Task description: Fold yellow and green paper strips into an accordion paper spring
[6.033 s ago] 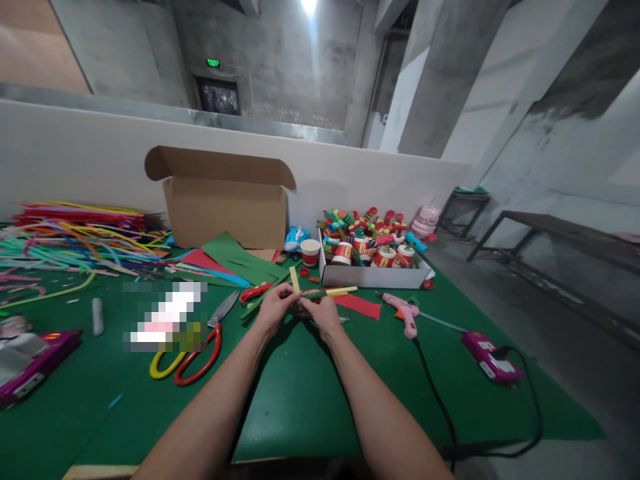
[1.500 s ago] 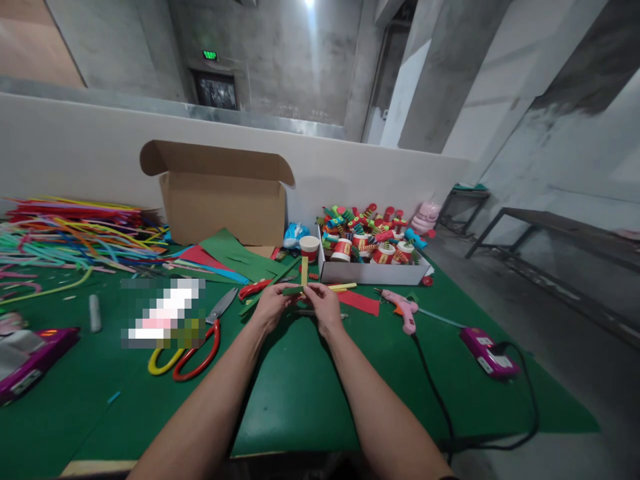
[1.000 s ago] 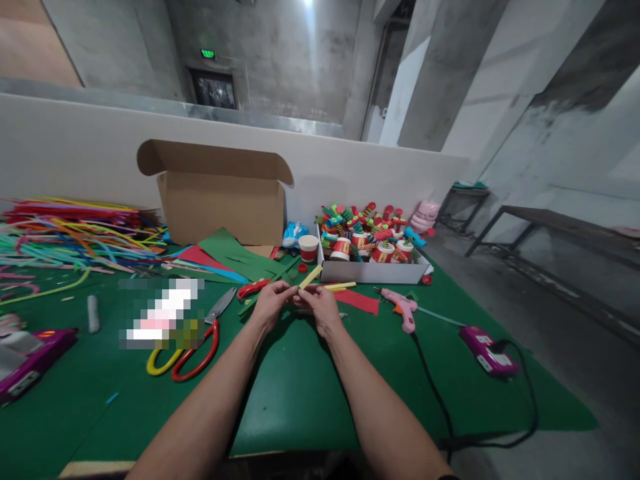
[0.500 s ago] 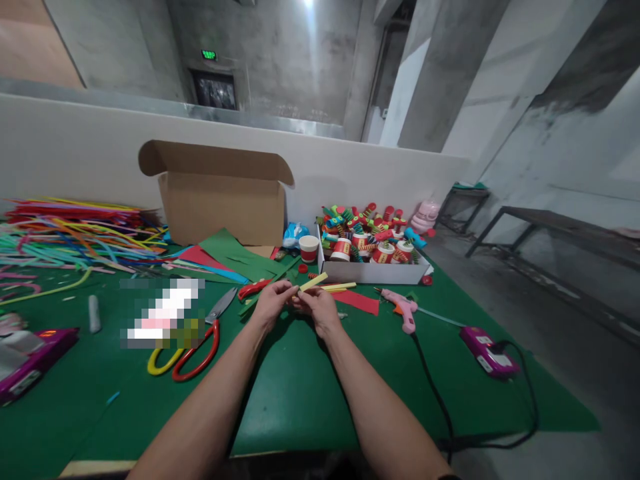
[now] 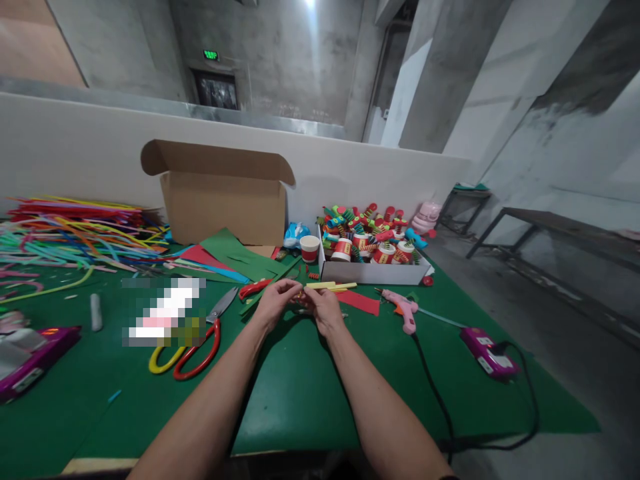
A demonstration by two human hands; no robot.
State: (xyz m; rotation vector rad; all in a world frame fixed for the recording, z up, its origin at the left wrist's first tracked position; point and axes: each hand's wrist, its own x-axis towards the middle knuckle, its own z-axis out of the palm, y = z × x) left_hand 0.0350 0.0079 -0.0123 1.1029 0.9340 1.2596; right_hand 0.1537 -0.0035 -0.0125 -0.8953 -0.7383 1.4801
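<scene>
Both hands meet above the middle of the green table, fingertips pinched close together. My left hand and my right hand are closed around a small reddish-orange piece, mostly hidden by the fingers and too small to name. Just beyond my right hand, yellow paper strips lie nearly level; I cannot tell if its fingers touch them. A red paper piece is flat to the right of that hand. Red-handled scissors and green paper strips lie beside my left hand, with a small red-and-black coil behind.
Large scissors lie left, near pipe cleaners and an open cardboard box. Behind my hands stands a paper cup. A white box holds several decorated cups. Right are a pink glue gun and purple power strip.
The yellow strip that slanted up from my fingers now lies flatter, beside the other strip. A red round bit behind my hands no longer shows there, and something reddish is between my fingertips.
</scene>
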